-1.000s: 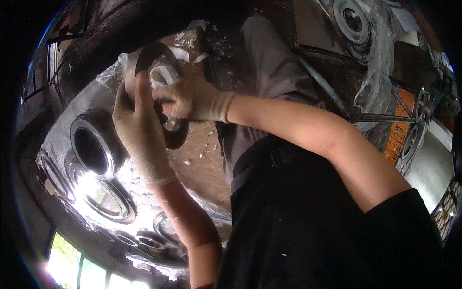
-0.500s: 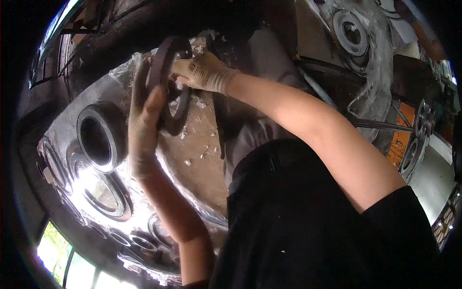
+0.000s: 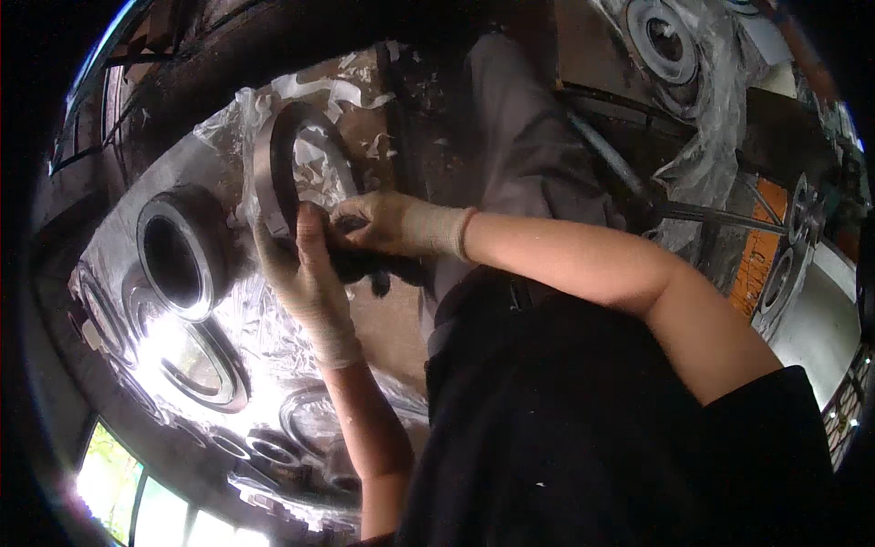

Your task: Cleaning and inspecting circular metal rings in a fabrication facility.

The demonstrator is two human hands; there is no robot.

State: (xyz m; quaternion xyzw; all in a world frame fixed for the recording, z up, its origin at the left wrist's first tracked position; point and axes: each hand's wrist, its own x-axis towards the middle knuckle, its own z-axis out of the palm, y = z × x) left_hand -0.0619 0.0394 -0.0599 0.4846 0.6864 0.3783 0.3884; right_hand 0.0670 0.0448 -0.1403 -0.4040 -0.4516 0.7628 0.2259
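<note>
Dark ring [image 3: 279,169] tilted over the desk [image 3: 387,319], left hand's [image 3: 305,284] fingers curled round its near edge, right hand's [image 3: 396,223] bunched at its near-right rim, contents unclear; presumably rim work, next move needing steady left support.

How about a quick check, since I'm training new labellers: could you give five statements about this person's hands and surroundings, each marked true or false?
1. The left hand holds a dark ring. True.
2. Both hands are bare. False: the right hand, like the left, wears a pale glove.
3. A thick ring is to the left of the held one. True.
4. The person wears a white top. False: it is a black top.
5. An orange panel shows at the picture's right. True.
</note>
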